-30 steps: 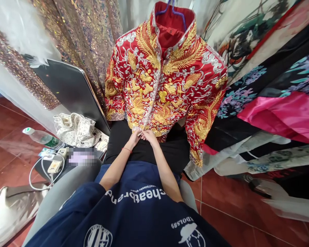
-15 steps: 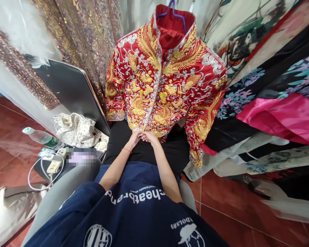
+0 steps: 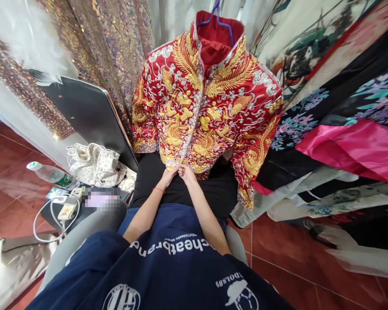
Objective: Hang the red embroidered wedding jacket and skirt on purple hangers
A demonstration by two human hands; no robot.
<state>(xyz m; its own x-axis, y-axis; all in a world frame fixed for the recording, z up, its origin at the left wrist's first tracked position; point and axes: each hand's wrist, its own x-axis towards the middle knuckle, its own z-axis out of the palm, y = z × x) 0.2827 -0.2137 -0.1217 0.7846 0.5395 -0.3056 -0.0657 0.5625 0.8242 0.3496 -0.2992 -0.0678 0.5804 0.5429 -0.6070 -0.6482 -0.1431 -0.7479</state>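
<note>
Red jacket (image 3: 207,107), crusted with gold and silver embroidery, hangs just above the hands; left hand (image 3: 168,175) and right hand (image 3: 187,173) meet, pinching its front hem. Probably heavy but supple and easily snagged, so best gripped at the hem edges

Navy shirt (image 3: 181,280), white lettering (image 3: 171,246), red wrist string (image 3: 159,189)

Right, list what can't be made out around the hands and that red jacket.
All in the head view:
The left hand and right hand meet at the hem of the red jacket; whether they pinch it is too small to tell.
Collar label: too small to read.
Item by the charger: blurred over.
Hanger: hook cut off by the top edge.
</note>
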